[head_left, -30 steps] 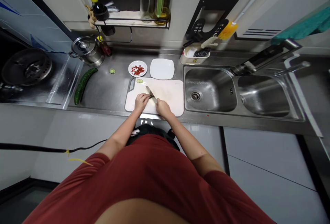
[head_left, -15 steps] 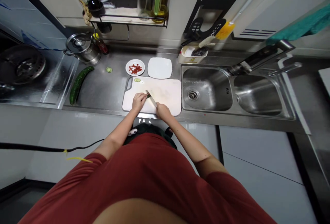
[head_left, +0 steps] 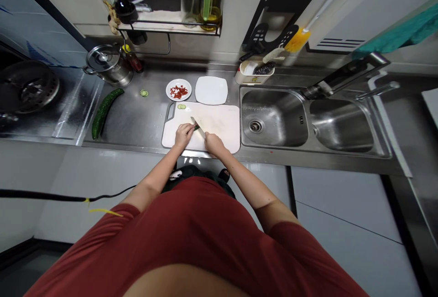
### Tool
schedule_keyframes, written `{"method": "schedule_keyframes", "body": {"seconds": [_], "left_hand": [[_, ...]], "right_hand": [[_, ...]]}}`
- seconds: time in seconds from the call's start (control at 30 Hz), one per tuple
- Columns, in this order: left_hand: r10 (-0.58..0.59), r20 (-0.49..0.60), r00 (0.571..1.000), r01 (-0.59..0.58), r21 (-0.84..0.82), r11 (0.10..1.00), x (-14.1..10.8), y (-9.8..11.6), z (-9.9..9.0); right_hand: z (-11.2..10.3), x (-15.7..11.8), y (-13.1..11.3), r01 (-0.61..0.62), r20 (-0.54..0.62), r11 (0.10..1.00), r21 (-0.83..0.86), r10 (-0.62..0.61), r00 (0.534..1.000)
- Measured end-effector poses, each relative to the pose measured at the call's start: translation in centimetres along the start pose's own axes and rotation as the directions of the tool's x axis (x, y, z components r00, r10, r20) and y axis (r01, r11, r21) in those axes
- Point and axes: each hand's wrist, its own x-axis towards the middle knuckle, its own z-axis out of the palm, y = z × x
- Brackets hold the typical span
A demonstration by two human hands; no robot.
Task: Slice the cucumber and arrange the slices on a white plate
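Observation:
A small dark green piece of cucumber [head_left: 196,127] is pinched in the fingers of my left hand [head_left: 183,136], over the white cutting board [head_left: 224,126]. My right hand [head_left: 214,145] grips the handle of a knife [head_left: 201,130], whose blade slants up and left beside the piece. Whether the blade touches the cucumber is too small to tell. Pale cucumber slices [head_left: 181,106] lie at the board's upper left. Behind the board are a round plate [head_left: 169,92] with chopped red bits [head_left: 179,91] and a square white plate [head_left: 211,90].
A whole cucumber [head_left: 104,113] and some slices [head_left: 144,92] lie on the steel counter to the left. A lidded pot [head_left: 108,65] and a red bottle [head_left: 134,59] stand behind. The double sink [head_left: 273,117] is right of the board, near a utensil holder [head_left: 251,78].
The knife and my right hand have shifted slightly up and left. My left hand stays nearly in place, still holding the cucumber piece.

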Motion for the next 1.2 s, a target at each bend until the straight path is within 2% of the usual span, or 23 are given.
{"method": "schedule_keyframes", "body": {"seconds": [0.27, 0.43, 0.57, 0.83, 1.2], "left_hand": [[-0.028, 0.030, 0.999, 0.028, 0.017, 0.999, 0.0, 0.1, -0.1], [0.022, 0.013, 1.000, -0.023, 0.032, 0.999, 0.0, 0.0, 0.0], [0.048, 0.000, 0.999, -0.048, 0.045, 0.998, 0.0, -0.1, 0.0], [0.056, -0.025, 0.998, -0.055, 0.048, 0.997, 0.0, -0.2, 0.2], [0.084, -0.013, 0.996, -0.083, 0.049, 0.995, 0.0, -0.4, 0.2]], "right_hand": [[-0.2, 1.8, -0.8, 0.012, -0.009, 1.000, -0.001, -0.012, 1.000], [-0.2, 2.8, -1.5, 0.023, -0.044, 0.999, -0.023, -0.024, 0.999], [0.0, 2.5, -1.3, 0.022, -0.048, 0.999, -0.032, -0.023, 0.999], [0.5, 0.4, -0.3, -0.011, 0.017, 1.000, -0.026, 0.012, 1.000], [0.0, 2.4, -1.4, 0.010, -0.029, 0.999, -0.046, -0.011, 1.000]]}}
